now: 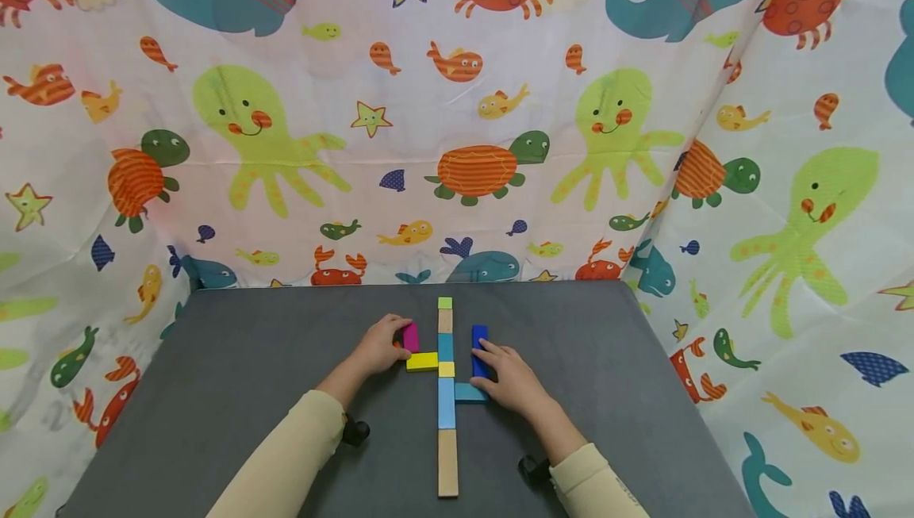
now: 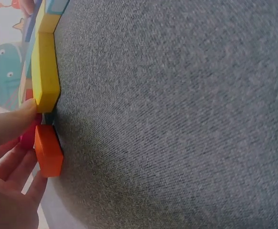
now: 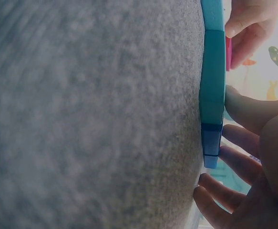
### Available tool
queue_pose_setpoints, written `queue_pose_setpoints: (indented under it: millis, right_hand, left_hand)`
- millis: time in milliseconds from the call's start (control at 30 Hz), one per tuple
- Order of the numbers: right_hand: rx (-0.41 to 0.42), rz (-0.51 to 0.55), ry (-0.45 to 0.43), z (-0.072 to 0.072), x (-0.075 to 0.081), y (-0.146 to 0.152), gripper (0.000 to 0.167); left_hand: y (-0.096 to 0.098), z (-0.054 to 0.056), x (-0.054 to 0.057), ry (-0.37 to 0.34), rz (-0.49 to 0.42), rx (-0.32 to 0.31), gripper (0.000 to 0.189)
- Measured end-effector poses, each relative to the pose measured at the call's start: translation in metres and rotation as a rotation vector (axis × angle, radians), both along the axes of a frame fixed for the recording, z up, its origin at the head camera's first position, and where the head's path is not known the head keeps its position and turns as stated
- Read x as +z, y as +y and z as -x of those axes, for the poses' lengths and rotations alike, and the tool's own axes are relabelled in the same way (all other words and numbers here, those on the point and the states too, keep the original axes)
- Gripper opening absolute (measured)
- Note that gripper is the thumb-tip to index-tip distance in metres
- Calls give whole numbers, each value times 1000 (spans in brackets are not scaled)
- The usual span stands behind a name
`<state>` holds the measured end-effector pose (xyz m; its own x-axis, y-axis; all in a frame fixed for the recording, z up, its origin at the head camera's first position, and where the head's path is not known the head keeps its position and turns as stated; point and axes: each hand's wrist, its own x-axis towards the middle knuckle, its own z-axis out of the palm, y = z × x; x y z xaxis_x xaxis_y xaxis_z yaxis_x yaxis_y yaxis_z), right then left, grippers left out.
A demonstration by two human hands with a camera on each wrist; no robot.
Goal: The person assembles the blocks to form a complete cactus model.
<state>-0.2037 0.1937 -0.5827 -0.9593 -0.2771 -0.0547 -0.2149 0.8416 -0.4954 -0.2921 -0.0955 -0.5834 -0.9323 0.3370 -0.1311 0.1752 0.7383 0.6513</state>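
Observation:
My left hand (image 1: 381, 343) pinches a magenta block (image 1: 410, 336) between thumb and fingers, left of a central column of blocks. Its thumb also lies at the end of a yellow block (image 2: 46, 71) that juts left from the column. Under the fingers is an orange block (image 2: 49, 150), mostly hidden in the head view. On the other side, my right hand (image 1: 516, 379) holds a dark blue block (image 1: 480, 334) with thumb and fingers along it. A teal block (image 1: 470, 393) joins the column to the dark blue block's near end.
The column runs away from me on the grey table (image 1: 271, 423): a long wooden block (image 1: 447, 462), a light blue one (image 1: 446, 403), then small yellow, teal, wooden and green (image 1: 445, 303) ones. A patterned sea-animal curtain (image 1: 457, 105) hangs behind the far edge.

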Motion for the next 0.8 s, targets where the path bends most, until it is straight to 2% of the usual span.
queue_pose_setpoints:
  millis: [333, 533, 700, 800]
  right_hand:
    - [-3, -6, 3, 2, 0, -4, 61]
    - [-1, -3, -2, 2, 0, -3, 60]
    - [7, 4, -4, 3, 2, -3, 61]
    - [9, 3, -5, 3, 2, -3, 61]
  left_hand:
    - [-6, 0, 0, -11, 23, -7, 64]
    - [-8, -1, 0, 0, -20, -14, 62]
    - [-14, -2, -2, 18, -102, 56, 51]
    - [-19, -3, -4, 27, -117, 100, 46]
